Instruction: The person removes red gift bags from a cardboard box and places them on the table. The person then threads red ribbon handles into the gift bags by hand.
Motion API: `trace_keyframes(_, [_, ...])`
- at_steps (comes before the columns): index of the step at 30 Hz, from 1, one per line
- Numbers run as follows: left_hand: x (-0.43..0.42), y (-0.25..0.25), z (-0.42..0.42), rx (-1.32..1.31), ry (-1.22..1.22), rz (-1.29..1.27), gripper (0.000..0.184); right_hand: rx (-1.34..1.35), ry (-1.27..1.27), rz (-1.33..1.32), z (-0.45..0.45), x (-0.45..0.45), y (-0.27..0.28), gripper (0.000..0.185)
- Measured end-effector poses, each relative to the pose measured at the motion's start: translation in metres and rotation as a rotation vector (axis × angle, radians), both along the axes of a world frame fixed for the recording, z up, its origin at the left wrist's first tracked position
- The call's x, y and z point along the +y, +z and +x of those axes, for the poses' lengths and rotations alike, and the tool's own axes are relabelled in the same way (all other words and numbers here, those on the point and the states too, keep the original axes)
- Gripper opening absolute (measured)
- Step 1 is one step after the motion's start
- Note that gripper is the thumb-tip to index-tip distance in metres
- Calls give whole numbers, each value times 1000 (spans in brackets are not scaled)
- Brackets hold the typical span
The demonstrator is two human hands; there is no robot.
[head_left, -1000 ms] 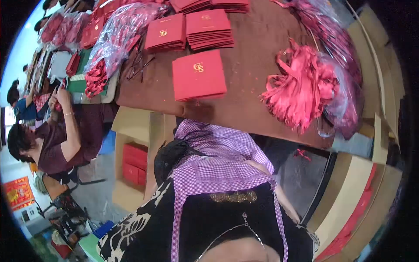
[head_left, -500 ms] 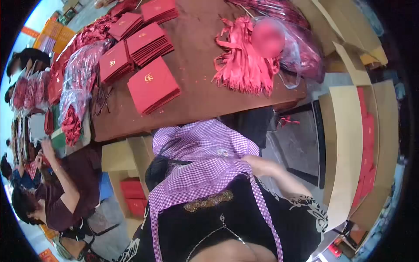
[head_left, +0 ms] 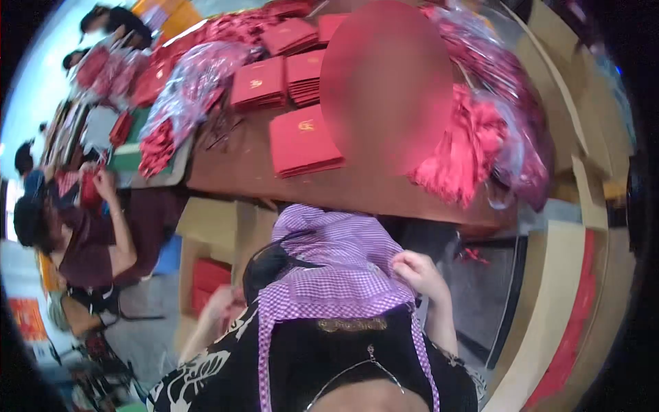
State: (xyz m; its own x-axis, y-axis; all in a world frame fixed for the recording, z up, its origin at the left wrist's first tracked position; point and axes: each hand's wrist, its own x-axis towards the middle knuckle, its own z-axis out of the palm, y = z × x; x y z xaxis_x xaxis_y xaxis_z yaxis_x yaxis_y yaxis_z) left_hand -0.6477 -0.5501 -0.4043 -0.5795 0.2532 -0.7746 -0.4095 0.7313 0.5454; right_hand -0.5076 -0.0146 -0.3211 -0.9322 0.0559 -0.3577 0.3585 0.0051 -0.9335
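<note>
Red folders, stacked: front stack (head_left: pixel 302 145) near the table's near edge, gold emblem uppermost; rear left stack (head_left: pixel 258 88) and rear right stack (head_left: pixel 304 77) just behind it; far stack (head_left: pixel 288 36) toward the far edge.

Red ribbons (head_left: pixel 473 130), one loose fan: near the table's near right corner, beside a plastic bag (head_left: pixel 528 154) along the right edge. A blurred patch hides the table between ribbons and stacks.

Left carton (head_left: pixel 216 220), below the near edge: open, holding red packs (head_left: pixel 211 276).

Left hand (head_left: pixel 223 305), one: blurred, beside the red packs; whether it touches or grasps any cannot be told.

Right hand (head_left: pixel 415 271), one: fingers curled, beside the checked apron (head_left: pixel 350 250); whether it pinches the cloth cannot be told.

Right carton (head_left: pixel 542 302), open: red contents (head_left: pixel 570 336) inside.

Condition, as judged: stacking of the visible folders appears done; the ribbons lie unsorted, none seen fixed to the stacks, and both cartons retain contents. Neither hand is at the stacks. Overall proportion finished: not determinable.
</note>
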Motion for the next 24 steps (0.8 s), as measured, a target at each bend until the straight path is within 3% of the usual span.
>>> trace_keyframes(1, [1, -7, -10, -112, 688, 141, 26, -42, 6, -26, -3, -2, -4, 11])
trace_keyframes(2, [5, 16, -46, -167, 522, 155, 26, 5, 24, 3, -6, -3, -14, 12])
trace_keyframes(3, [53, 70, -65, 124, 432, 43, 26, 14, 70, 44, -13, -4, -10, 12])
trace_keyframes(5, [100, 99, -106, 737, 264, 86, 27, 18, 127, 79, -21, -8, -3, 13])
trace_keyframes(6, [102, 103, -138, 699, 184, -20, 22, 20, 144, 69, -25, -9, -3, 13])
trace_keyframes(7, [116, 97, -172, 1213, -46, -26, 18, 22, 155, 59, -29, -10, -1, 14])
trace_keyframes(10, [143, 98, -240, 1515, -179, -104, 16, 25, 176, 130, -35, -11, 14, 13])
trace_keyframes(13, [168, 94, -278, 1490, -229, -302, 26, 46, 113, 171, -26, -7, 9, 13])
trace_keyframes(17, [184, 79, -302, 1346, -266, -310, 36, 87, 44, 233, -9, -1, 4, 14])
trace_keyframes(18, [177, 61, -314, 1436, -296, -237, 38, 69, 62, 262, -9, 1, 11, 13])
trace_keyframes(20, [185, 65, -315, 1299, -286, -304, 33, 50, 61, 293, -10, 4, 20, 13])
trace_keyframes(24, [181, 59, -320, 1344, -308, -342, 21, 214, 112, 385, -19, 10, 26, 14])
